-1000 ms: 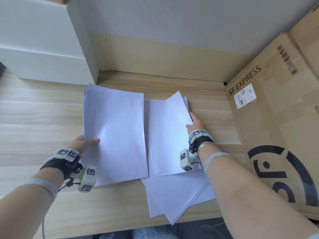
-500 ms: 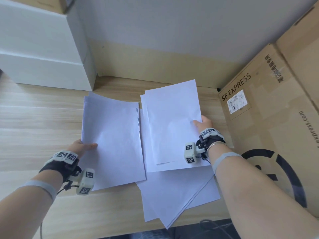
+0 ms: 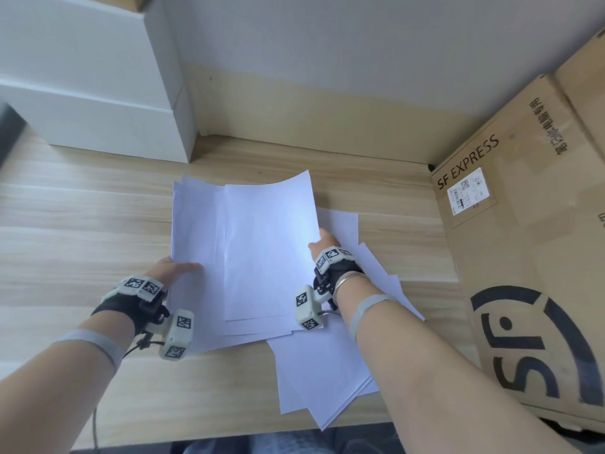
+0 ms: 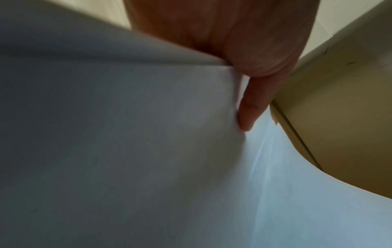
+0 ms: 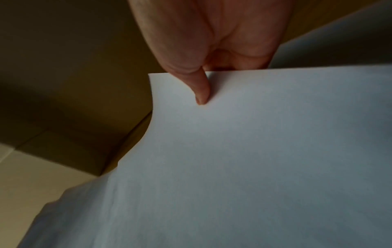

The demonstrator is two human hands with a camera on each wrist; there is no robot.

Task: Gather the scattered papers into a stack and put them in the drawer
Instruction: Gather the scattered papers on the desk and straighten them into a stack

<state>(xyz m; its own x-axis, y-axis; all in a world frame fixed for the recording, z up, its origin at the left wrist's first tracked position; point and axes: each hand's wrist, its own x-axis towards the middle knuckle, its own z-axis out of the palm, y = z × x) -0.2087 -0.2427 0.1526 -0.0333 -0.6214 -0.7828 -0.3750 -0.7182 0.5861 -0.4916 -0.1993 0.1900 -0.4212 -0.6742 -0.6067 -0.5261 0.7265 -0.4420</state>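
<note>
Nearest me, a loose fan of plain white paper sheets (image 3: 324, 371) lies flat on the pale wood-grain table (image 3: 65, 224), its corners poking over the table's near edge; I cannot count the sheets, as they overlap.

Beyond that fan, I have two hands on paper. My left hand (image 3: 170, 273) pinches the left edge of a thin white paper stack (image 3: 193, 240), thumb on top and fingers underneath; the left wrist view shows the thumb (image 4: 250, 107) pressed on the sheet. My right hand (image 3: 322, 245) pinches the right edge of a single curved white sheet (image 3: 268, 250), and the right wrist view shows its thumb (image 5: 201, 90) on top near a corner. That sheet overlaps the right part of the stack, its far edge bowed upward. One more white sheet (image 3: 340, 224) lies flat on the table just right of my right hand.

Right of the papers stands a large brown cardboard box (image 3: 523, 257) printed with black lettering, touching the table. Left of the papers and farther back sits a white, smooth, rectangular drawer unit (image 3: 91, 109) with two fronts visible, against the beige wall (image 3: 327, 103).
</note>
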